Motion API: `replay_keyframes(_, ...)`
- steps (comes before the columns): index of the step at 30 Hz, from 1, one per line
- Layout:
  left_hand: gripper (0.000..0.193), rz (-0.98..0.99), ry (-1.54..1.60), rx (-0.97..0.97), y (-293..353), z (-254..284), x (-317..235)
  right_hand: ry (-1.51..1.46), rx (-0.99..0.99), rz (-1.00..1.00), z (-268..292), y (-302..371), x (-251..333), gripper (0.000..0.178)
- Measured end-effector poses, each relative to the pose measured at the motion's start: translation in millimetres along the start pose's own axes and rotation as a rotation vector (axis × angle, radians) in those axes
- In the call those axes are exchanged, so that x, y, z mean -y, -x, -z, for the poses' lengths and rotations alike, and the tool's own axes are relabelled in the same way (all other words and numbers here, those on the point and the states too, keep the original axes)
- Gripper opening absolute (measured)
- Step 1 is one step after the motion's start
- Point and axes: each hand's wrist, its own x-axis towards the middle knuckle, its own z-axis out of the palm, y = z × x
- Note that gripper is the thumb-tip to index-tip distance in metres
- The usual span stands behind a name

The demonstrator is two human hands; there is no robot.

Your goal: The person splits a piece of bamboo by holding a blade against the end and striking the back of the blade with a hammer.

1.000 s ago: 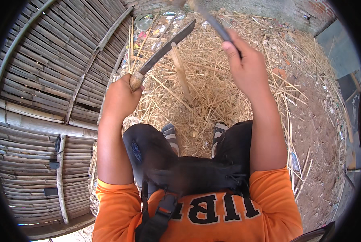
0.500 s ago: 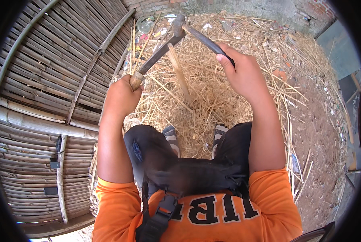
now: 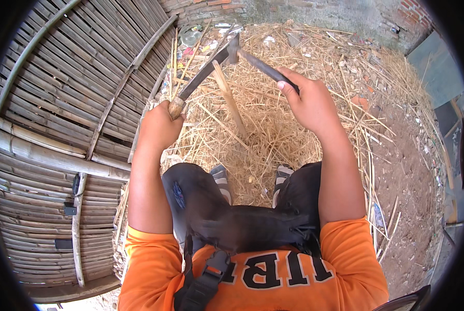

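My left hand is closed around the wooden handle of a machete, whose dark blade slants up and away to the right. Below the middle of that blade is the top of a pale wooden stake, which leans slightly and has its foot in the straw. In my right hand is a hammer, gripped by its dark handle with the thumb along it. The hammer's head overlaps the blade close to the tip; whether they touch I cannot tell.
Loose straw and sticks cover the ground around my feet. A bamboo slat wall rises on the left, and a brick wall closes the far side. Bare reddish soil lies to the right, near a grey-green panel.
The hammer's head has come down from above the blade to overlap it near the tip. The machete's tip now points a little higher, and both hands keep their grips.
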Motion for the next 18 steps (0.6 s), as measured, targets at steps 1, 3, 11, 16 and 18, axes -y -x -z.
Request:
replay_keyframes(1,0.039,0.014,0.001,0.014,0.6,0.1,0.2,-0.038,-0.023,-0.011,0.5,0.9,5.7,0.038)
replay_keyframes(3,0.038,-0.018,0.040,0.015,3.1,-2.5,-1.4,-0.137,-0.184,0.058,2.4,3.1,14.7,0.038)
replay_keyframes(11,0.036,-0.028,0.053,0.018,6.1,-3.6,-10.4,-0.009,-0.092,-0.020,0.4,1.0,6.5,0.043)
replay_keyframes(16,0.036,-0.061,0.044,0.017,6.6,-7.4,-10.6,-0.242,-0.501,0.229,0.3,-4.3,-2.2,0.045)
replay_keyframes(18,0.035,-0.053,0.044,0.026,6.9,-6.6,-11.5,-0.262,-0.446,0.207,-0.3,-4.8,-2.5,0.045)
